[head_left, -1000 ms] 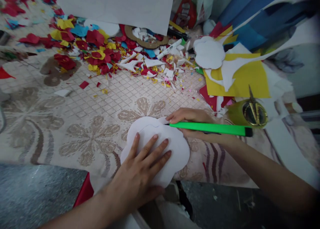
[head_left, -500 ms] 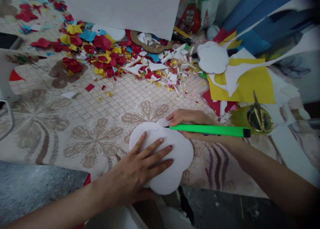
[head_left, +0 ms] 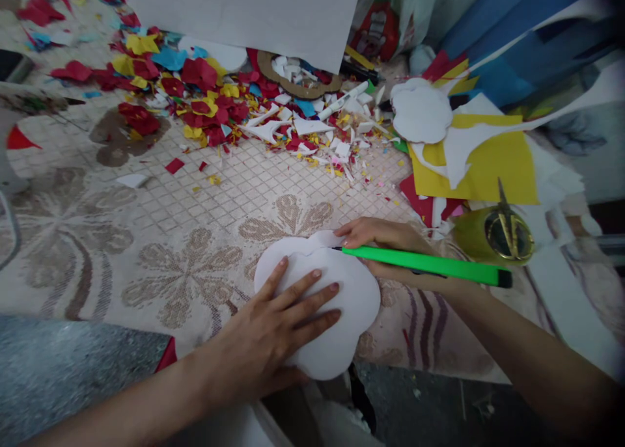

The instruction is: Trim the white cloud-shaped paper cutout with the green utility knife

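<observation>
Two white scalloped cutouts lie stacked near the table's front edge, the upper cutout (head_left: 349, 304) over the lower cutout (head_left: 276, 252), which shows along the top left. My left hand (head_left: 276, 326) rests on the upper one with its fingers spread flat; its thumb is low by the near edge, partly hidden. My right hand (head_left: 385, 235) is closed around a slim green pen (head_left: 430, 265) with a black end. The pen's dark tip touches the lower cutout beside the upper one's scalloped edge, where a faint line shows.
Red, yellow and blue paper scraps (head_left: 205, 102) and white offcuts litter the back of the patterned tablecloth (head_left: 185, 200). Another white scalloped cutout (head_left: 422, 112) lies near yellow sheets (head_left: 483, 174). Scissors (head_left: 508, 222) stand in a yellowish container (head_left: 471, 235) on the right. A white board (head_left: 244, 17) stands behind.
The pen tip and my right hand have moved slightly right along the scalloped edge, and the pen's back end has tipped lower. My left hand stays on the cutout.
</observation>
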The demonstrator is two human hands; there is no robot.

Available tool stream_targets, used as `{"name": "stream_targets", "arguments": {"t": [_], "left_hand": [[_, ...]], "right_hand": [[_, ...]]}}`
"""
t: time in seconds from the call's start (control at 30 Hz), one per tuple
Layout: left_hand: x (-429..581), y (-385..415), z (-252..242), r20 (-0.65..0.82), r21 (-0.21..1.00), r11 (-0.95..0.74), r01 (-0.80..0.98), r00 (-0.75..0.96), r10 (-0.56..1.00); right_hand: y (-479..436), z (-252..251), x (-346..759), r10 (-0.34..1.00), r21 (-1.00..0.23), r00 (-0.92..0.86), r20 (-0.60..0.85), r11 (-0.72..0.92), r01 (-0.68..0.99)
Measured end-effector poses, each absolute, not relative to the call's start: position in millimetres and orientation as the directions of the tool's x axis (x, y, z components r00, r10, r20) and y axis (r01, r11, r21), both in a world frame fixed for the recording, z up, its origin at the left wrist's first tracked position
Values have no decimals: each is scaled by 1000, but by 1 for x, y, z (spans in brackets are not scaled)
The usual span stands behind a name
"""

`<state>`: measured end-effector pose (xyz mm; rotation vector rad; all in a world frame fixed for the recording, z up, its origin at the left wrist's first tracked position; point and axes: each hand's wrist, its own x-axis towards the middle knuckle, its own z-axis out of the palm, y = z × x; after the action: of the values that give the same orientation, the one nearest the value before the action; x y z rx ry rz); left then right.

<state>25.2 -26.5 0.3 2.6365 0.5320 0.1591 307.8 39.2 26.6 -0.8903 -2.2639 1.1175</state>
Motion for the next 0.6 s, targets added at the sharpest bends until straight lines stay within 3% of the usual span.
{"name": "stream_targets", "arguments": {"t": [0.4,0.6], "left_hand": [[31,-38,-3,54,393,-829,397,890,452],[51,-63,-3,79,329,-775,539,802,592]], "right_hand": [[19,27,309,828,-800,-553,93,393,454],[31,23,303,761,-784,-627,166,488,385]]}}
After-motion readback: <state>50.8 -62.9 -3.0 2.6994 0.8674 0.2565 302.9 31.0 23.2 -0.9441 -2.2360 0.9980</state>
